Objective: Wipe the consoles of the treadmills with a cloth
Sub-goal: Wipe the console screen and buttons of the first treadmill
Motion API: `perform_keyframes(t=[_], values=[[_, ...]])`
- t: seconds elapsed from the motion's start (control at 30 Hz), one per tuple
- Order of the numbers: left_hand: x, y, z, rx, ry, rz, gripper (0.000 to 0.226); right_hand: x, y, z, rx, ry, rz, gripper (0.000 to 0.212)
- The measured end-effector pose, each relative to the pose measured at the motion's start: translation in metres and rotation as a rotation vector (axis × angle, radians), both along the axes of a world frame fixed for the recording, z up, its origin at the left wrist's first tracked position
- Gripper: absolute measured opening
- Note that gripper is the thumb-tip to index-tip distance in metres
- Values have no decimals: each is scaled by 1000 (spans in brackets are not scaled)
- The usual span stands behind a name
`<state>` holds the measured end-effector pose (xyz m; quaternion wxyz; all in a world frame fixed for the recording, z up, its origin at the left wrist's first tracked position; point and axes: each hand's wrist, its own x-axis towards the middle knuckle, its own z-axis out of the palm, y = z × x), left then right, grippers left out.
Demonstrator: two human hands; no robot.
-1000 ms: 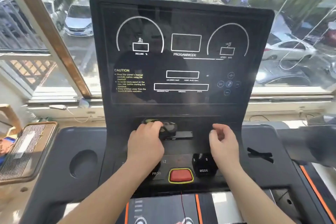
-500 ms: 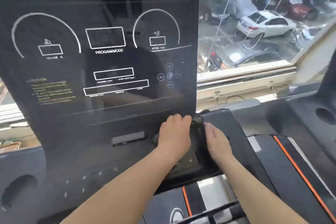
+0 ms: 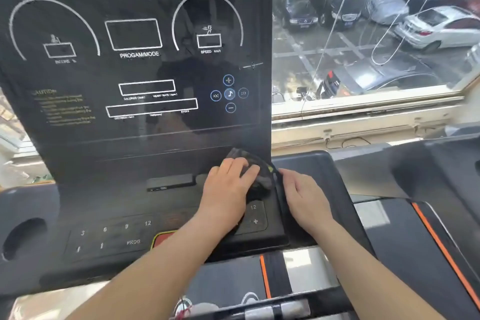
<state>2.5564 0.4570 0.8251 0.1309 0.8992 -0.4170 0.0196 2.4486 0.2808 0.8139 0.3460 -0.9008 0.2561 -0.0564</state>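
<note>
At the console's right edge: left hand [image 3: 228,184] presses cloth [image 3: 257,171] flat.
Right hand [image 3: 306,197]: open, empty, resting beside.
Risk: cloth drags across buttons [image 3: 255,214], triggering them.

The cloth [image 3: 255,174] is pinned under the left fingers [image 3: 235,166] on the console [image 3: 135,138], at its lower right corner. The right fingers [image 3: 288,176] are laid just right of the cloth, at the console's edge. Left of the left fingers a slot [image 3: 170,181] is set; nearer than them, the keypad [image 3: 255,215]. Beyond both, behind the console, the window [image 3: 363,34] is seen; far left, a cup hole [image 3: 24,238].
</note>
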Motion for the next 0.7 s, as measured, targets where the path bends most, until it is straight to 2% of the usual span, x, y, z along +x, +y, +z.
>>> perform_keyframes(t=[0.1, 0.2, 0.27, 0.33, 0.4, 0.47, 0.53, 0.63, 0.7], values=[[-43, -9, -7, -82, 98, 52, 59, 4, -4, 1, -81, 13, 17, 50], [-76, 1, -9, -82, 177, -132, 49, 1, 0, -2, -110, 22, 32, 46], [-68, 13, -5, -55, 179, -269, 47, -1, 3, 1, -142, 6, 56, 45], [-50, 18, 4, 5, 139, -310, 50, -1, 3, 4, -170, 14, 79, 45], [-34, 14, 9, 21, 79, -151, 50, 2, 2, 7, -179, 40, 92, 44], [-31, 7, 9, -10, 114, 77, 52, 3, 2, 9, -176, 56, 85, 43], [-46, 1, 6, -28, 136, 143, 53, 1, 4, 9, -183, 54, 77, 43], [-74, 9, -8, -57, 159, -29, 45, 1, 5, 9, -175, 53, 85, 44], [-79, 18, -2, -28, 193, -179, 43, 5, 2, 15, -97, 70, 62, 45]])
